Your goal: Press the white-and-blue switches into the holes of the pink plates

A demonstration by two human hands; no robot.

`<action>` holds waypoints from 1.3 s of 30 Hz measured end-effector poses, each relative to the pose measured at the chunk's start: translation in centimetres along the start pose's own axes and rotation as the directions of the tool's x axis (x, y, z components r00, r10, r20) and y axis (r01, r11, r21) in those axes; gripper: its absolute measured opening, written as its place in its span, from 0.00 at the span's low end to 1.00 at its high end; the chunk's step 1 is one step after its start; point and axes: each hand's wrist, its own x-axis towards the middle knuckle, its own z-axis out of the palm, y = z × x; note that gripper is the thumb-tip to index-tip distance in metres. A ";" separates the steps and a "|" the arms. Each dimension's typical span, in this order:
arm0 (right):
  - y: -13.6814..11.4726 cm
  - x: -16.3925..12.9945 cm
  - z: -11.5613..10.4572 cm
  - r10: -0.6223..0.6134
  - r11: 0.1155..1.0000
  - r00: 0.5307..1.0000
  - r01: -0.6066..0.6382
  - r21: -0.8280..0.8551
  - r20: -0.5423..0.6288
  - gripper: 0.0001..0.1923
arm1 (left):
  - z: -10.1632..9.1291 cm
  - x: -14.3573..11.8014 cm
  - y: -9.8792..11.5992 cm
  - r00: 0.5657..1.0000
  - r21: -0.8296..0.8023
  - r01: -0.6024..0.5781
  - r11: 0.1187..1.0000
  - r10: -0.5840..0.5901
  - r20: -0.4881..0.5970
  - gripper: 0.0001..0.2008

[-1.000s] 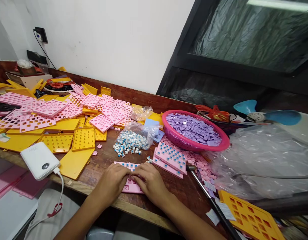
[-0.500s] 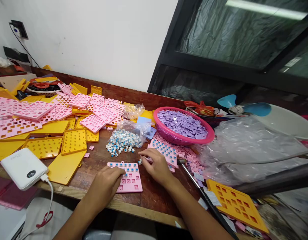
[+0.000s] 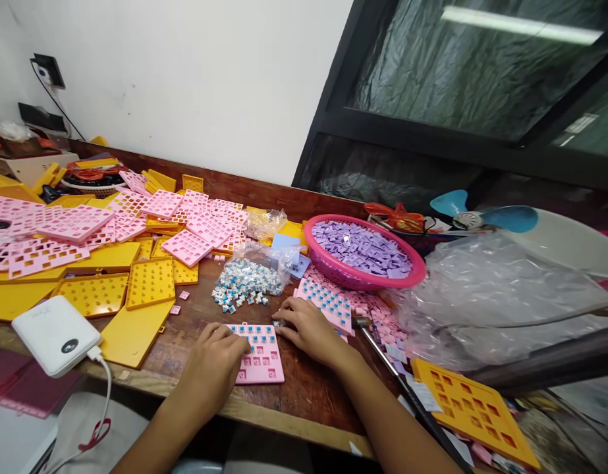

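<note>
One wooden table [image 3: 313, 395] bears one pink basket [image 3: 363, 280] heaped with purple squares, beyond the right hand [image 3: 308, 329]. One pink grid plate [image 3: 261, 355] lies under the flat left hand [image 3: 219, 359]. Right fingertips pinch something small at its top edge; what, I cannot tell.

White plaster wall [image 3: 195, 85] across the upper left and centre of the frame, with a black wall socket [image 3: 47, 69] at far left. Dark-framed window [image 3: 481, 85] filling the upper right, backed by crinkled grey sheeting and showing 1 reflected tube light [image 3: 521, 25]. Brown wooden workbench [image 3: 308, 395] running along the lower half, its raised back edge against the wall.
</note>
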 end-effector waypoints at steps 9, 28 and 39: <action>-1.2 -0.2 -0.8 0.066 0.953 0.989 -0.023 0.301 -0.131 0.05 | -1.3 1.0 -2.6 0.994 -0.109 0.037 0.993 -0.048 -0.097 0.14; -5.4 -1.3 -1.1 -0.131 0.849 0.991 0.109 0.518 0.006 0.09 | -0.7 1.7 -3.7 0.983 0.108 0.177 0.978 -0.182 0.036 0.16; -5.4 -1.1 0.0 -0.086 0.851 0.996 0.072 0.521 0.004 0.11 | -0.2 1.5 -4.0 0.986 0.073 0.147 0.986 -0.152 0.067 0.20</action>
